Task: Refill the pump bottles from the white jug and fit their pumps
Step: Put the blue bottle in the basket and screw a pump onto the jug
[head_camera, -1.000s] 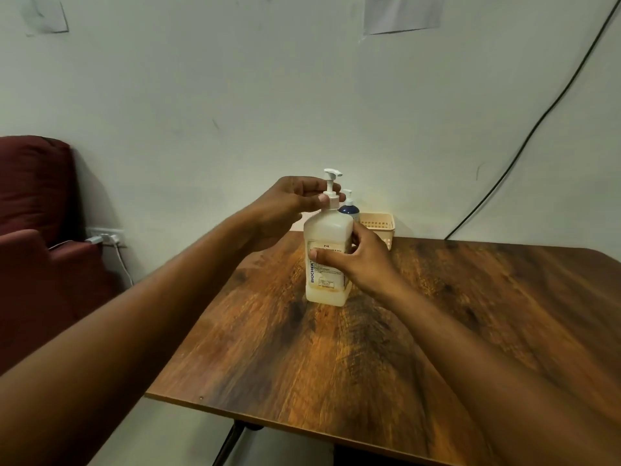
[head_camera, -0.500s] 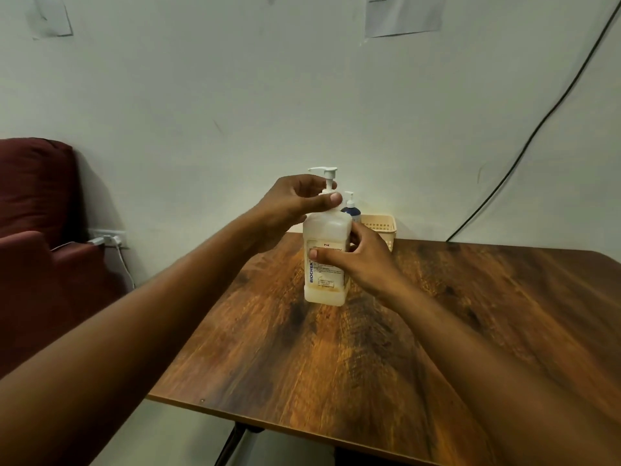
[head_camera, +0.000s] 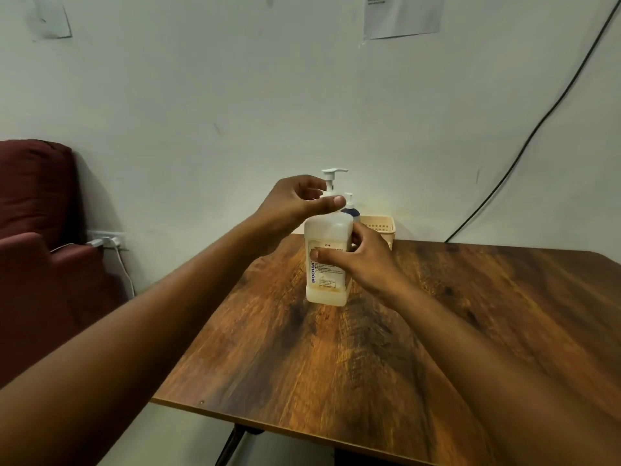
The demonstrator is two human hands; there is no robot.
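Note:
A large translucent white pump bottle (head_camera: 325, 287) with a printed label stands upright on the wooden table (head_camera: 336, 364). Its white pump (head_camera: 332, 174) sticks up with the nozzle pointing right. My left hand (head_camera: 295, 201) pinches the pump's collar at the bottle neck. My right hand (head_camera: 361, 260) wraps the bottle's body from the right side. Behind it stands a smaller dark blue pump bottle (head_camera: 351, 210), mostly hidden. No white jug is in sight.
A beige plastic basket (head_camera: 383, 227) sits at the table's far edge against the wall. A dark red armchair (head_camera: 37, 250) stands to the left by a wall socket with a plug and cable (head_camera: 107, 242). A black cable (head_camera: 524, 142) runs down the wall.
The pump nozzle has turned from pointing left to pointing right, and my left hand's fingers have shifted around the collar. My right hand and the bottle have stayed in place.

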